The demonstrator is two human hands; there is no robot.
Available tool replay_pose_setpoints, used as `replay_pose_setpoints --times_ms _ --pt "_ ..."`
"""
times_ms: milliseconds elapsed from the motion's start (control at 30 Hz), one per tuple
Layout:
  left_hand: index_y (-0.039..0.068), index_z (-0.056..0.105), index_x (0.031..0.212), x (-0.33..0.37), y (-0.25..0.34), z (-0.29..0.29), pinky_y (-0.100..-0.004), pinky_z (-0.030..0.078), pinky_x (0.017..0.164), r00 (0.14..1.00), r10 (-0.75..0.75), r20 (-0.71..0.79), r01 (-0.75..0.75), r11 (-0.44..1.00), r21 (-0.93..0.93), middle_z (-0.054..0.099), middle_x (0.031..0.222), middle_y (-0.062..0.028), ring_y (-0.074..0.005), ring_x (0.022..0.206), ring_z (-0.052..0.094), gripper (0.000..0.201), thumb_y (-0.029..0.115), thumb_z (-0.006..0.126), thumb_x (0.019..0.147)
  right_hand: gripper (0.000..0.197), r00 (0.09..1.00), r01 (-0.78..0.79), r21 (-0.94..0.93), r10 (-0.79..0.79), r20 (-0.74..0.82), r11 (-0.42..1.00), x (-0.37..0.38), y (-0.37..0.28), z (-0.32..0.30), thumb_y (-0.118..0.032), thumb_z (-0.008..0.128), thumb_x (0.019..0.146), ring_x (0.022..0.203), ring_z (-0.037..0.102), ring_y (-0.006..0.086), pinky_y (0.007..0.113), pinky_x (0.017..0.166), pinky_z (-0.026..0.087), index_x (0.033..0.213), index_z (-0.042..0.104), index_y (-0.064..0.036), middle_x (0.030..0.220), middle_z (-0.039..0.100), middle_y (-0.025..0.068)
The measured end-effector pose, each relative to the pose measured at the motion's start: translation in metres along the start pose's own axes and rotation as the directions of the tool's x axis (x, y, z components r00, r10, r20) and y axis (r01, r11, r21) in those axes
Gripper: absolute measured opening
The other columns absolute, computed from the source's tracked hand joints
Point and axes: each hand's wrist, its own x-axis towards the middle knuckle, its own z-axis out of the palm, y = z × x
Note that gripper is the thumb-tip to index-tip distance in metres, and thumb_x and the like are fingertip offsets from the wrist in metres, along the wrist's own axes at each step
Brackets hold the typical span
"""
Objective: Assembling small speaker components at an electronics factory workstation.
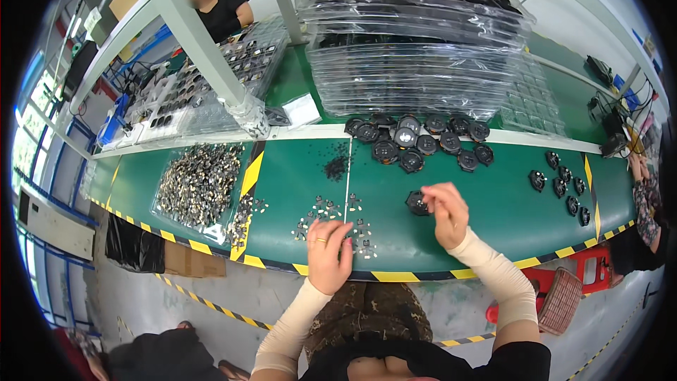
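Observation:
My left hand [329,254] is over the near edge of a scatter of small metal-and-black parts [326,206] on the green work surface [289,169]. Its thumb stands apart from the fingers, and nothing shows between them. To the right, my right hand [450,213] has its fingers bent together at the edge of a single black round housing [416,202]. Whatever those fingertips may pinch is too small to make out. Behind these hands lies a cluster of similar black round housings [385,151]. A pile of tiny black pieces [336,167] sits left of that cluster.
A heap of small metal parts [197,187] fills a clear tray at left. Tall stacked clear plastic trays [416,77] stand at the back, with another person's hands at their top. Several black housings [560,187] lie at right. A metal post [190,28] rises at back left.

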Motion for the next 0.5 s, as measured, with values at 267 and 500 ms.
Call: replay_pose_setpoints --times_ms 267,500 --pt "0.003 0.060 0.120 0.020 -0.015 -0.024 -0.0556 0.030 0.110 0.988 0.038 -0.146 -0.022 0.993 0.113 0.056 0.124 -0.0151 -0.0349 0.116 0.053 0.037 0.000 0.061 0.083 0.036 0.974 -0.008 -0.240 -0.046 -0.221 0.971 0.030 0.025 -0.045 0.012 0.046 0.088 0.066 0.054 0.0130 0.024 0.056 0.041 0.115 0.065 -0.0019 0.092 0.065 0.0088" --pt "0.004 0.055 0.127 0.010 -0.041 -0.020 -0.0615 0.017 0.115 0.973 0.091 -0.210 -0.001 0.918 0.396 0.053 0.132 -0.0140 -0.0355 0.130 0.044 0.044 -0.001 0.058 0.084 0.033 0.949 0.093 -0.488 -0.226 -0.221 0.868 0.018 0.058 -0.064 0.018 0.048 0.083 0.083 0.068 0.0286 0.033 0.068 0.052 0.105 0.065 0.0008 0.095 0.067 0.0163"
